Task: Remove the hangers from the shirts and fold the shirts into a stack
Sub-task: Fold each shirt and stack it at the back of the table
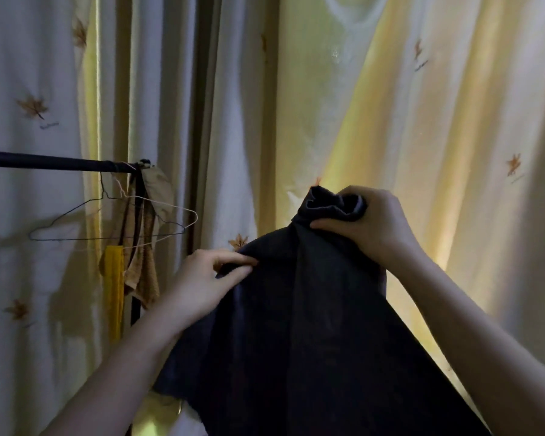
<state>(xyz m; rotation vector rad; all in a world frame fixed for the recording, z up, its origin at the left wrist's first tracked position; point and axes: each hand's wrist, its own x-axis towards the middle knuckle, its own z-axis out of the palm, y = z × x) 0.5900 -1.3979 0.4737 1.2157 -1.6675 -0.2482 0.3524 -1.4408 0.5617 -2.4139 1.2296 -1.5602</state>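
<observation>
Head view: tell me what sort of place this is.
Probably a room in a home, perhaps a bedroom or laundry corner: leaf-print curtains fill the background, a clothes rail carries bare wire hangers, and a dark shirt is held up in front.

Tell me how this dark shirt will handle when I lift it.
Likely floppy: the dark shirt hangs in loose folds. Probably light: the right hand grips its bunched top aloft. It would probably sag if the left hand released its pinched edge.
</observation>
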